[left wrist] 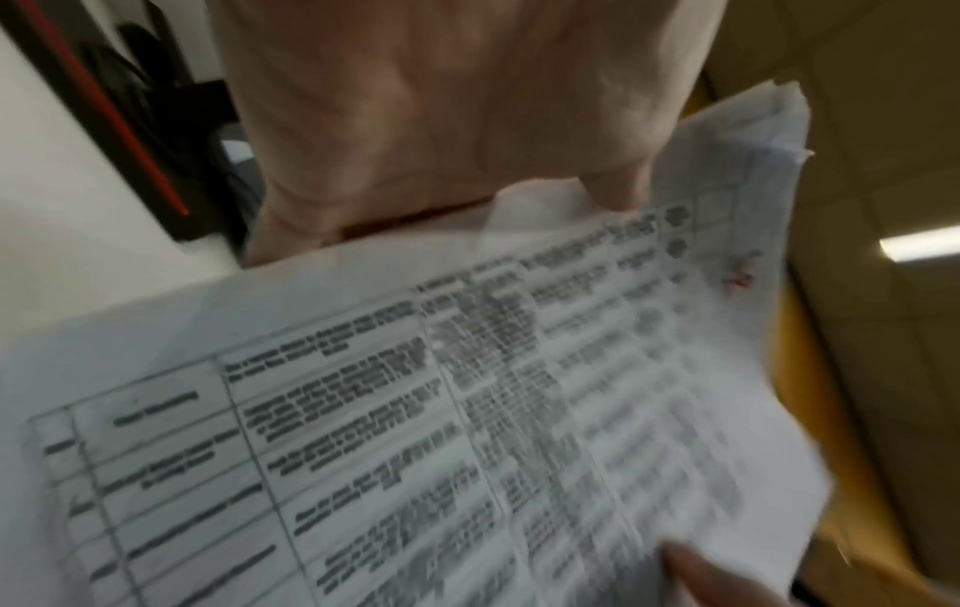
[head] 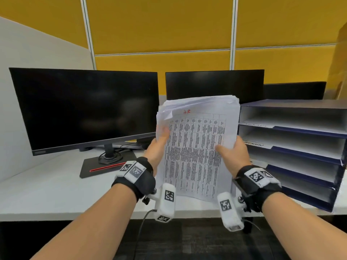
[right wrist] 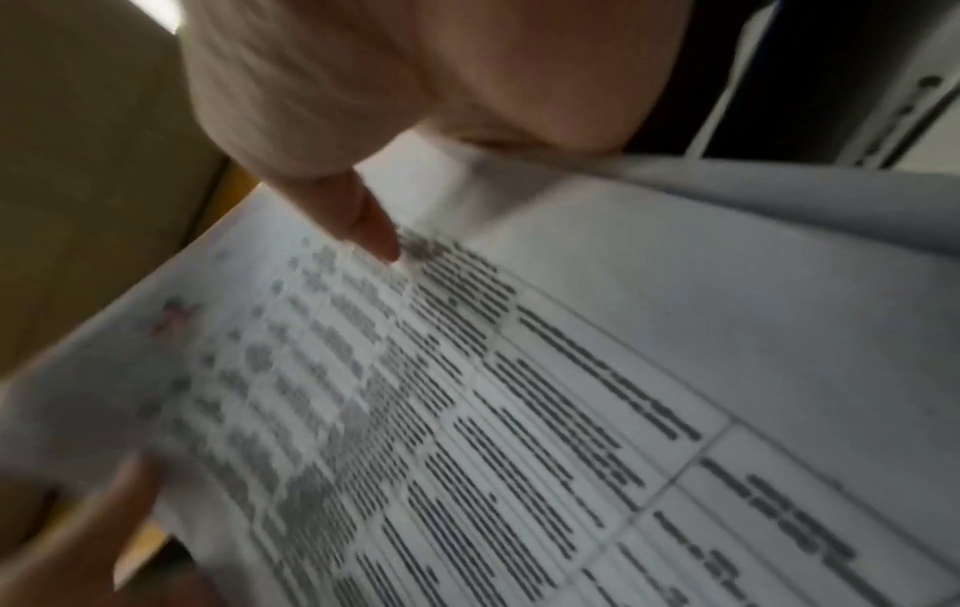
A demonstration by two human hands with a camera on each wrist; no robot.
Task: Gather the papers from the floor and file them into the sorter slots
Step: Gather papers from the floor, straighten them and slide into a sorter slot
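A thick stack of white papers [head: 197, 147] stands upright over the desk, its top sheet printed with a table and a red mark near the top. My left hand [head: 159, 145] grips the stack's left edge, thumb on the front. My right hand [head: 231, 151] grips the right edge, thumb across the print. The blue and white sorter [head: 293, 147] with several open slots stands just right of the stack. The wrist views show the printed sheet [left wrist: 467, 410] [right wrist: 519, 390] close up and blurred, with the left thumb [left wrist: 618, 185] and right thumb [right wrist: 358, 213] pressed on it.
Two dark monitors [head: 86, 107] [head: 214, 85] stand behind the stack on the white desk [head: 47, 194]. A black monitor base with a red stripe [head: 105, 166] lies left of my left wrist. Yellow partition panels [head: 159, 25] back the desk.
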